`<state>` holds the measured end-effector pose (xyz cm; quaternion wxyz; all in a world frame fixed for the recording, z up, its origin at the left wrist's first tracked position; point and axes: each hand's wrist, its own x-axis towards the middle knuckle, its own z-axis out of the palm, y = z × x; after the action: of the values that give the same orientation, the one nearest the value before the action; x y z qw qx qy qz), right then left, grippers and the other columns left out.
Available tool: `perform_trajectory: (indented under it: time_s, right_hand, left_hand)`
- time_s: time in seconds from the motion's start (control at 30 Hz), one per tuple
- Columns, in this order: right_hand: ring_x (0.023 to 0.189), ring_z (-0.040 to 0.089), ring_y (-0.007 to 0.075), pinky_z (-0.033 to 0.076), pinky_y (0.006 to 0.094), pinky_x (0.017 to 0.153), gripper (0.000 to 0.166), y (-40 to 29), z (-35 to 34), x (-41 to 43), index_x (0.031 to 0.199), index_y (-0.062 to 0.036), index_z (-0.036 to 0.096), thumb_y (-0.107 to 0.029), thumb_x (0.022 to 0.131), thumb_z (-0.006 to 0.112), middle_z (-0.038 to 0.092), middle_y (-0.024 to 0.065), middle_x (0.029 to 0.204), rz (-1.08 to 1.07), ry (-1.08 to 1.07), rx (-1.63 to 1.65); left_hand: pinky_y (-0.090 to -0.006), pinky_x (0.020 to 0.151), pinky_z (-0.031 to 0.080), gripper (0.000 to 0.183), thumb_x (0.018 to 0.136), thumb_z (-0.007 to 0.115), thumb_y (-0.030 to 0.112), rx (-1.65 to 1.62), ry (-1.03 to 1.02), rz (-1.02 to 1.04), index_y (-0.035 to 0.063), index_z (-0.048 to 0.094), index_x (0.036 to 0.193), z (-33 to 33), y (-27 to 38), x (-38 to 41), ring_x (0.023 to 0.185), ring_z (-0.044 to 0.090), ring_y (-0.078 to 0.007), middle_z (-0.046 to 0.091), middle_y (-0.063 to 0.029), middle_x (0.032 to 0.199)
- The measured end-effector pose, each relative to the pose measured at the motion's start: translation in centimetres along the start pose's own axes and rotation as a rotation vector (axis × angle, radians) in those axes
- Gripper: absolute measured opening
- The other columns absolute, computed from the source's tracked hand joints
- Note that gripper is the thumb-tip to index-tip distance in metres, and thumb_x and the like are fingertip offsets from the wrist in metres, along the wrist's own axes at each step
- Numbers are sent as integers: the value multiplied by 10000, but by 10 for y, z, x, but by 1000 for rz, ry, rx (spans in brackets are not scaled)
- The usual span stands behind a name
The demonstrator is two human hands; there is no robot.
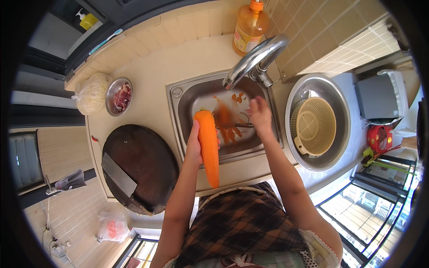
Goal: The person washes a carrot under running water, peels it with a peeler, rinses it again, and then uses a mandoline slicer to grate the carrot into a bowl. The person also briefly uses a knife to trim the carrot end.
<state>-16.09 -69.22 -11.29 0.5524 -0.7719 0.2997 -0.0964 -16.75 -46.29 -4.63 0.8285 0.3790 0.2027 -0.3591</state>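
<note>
My left hand is wrapped around a large peeled carrot. The carrot's thick end points into the stainless steel sink, and its tapered tip hangs over the counter's front edge. Blurred by motion, my right hand is over the right side of the sink with its fingers apart; nothing shows in it. Orange carrot peelings lie on the sink's bottom. A blurred orange patch is between the hands; I cannot tell whether it is falling peel. A thin dark bar beside my right hand is unclear.
A chrome faucet arches over the sink. Left of it, a cleaver lies on a round chopping board, near a metal bowl of raw meat and a plastic bag. Rightward, a metal basin holds a beige strainer.
</note>
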Motion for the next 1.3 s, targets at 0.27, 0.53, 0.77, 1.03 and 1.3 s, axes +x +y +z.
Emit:
perform_trajectory:
  time_s: [0.27, 0.53, 0.77, 1.03, 1.3]
  right_hand:
    - [423, 438, 161, 469, 328, 367, 479, -24, -18, 102, 877, -20, 568, -475, 920, 428, 483, 63, 591, 355, 264, 119]
    - [488, 545, 276, 510, 382, 366, 479, -22, -8, 105, 760, 90, 581, -336, 872, 393, 568, 170, 653, 315, 320, 16]
    - [506, 522, 244, 520, 391, 396, 441, -24, -6, 97, 778, 54, 565, -342, 864, 390, 529, 138, 636, 341, 342, 146]
    - [492, 520, 226, 516, 372, 430, 457, -29, -4, 94, 780, 26, 564, -385, 884, 395, 543, 112, 631, 379, 338, 163]
    - [700, 639, 183, 536, 312, 624, 657, -39, -9, -28, 1209, 16, 466, -571, 918, 417, 642, 144, 870, 427, -311, 422]
  left_hand:
    - [-394, 536, 507, 595, 872, 397, 662, -143, 31, -87, 115, 587, 1008, 5, 7, 20, 620, 610, -244, 624, -85, 756]
    - [-390, 579, 502, 606, 918, 330, 616, -336, -154, -98, 64, 561, 1014, 2, -1, 60, 663, 593, -250, 601, -123, 798]
    - [-366, 608, 483, 583, 934, 308, 595, -304, -241, -78, 72, 509, 1094, 22, -7, 86, 728, 566, -230, 594, -117, 901]
    - [-369, 622, 487, 592, 932, 298, 601, -346, -219, -85, 75, 495, 1116, 25, -7, 100, 749, 568, -228, 581, -123, 963]
    - [-373, 648, 494, 672, 925, 234, 635, -347, -245, -146, 61, 487, 1165, 27, -6, 119, 765, 576, -233, 588, -115, 962]
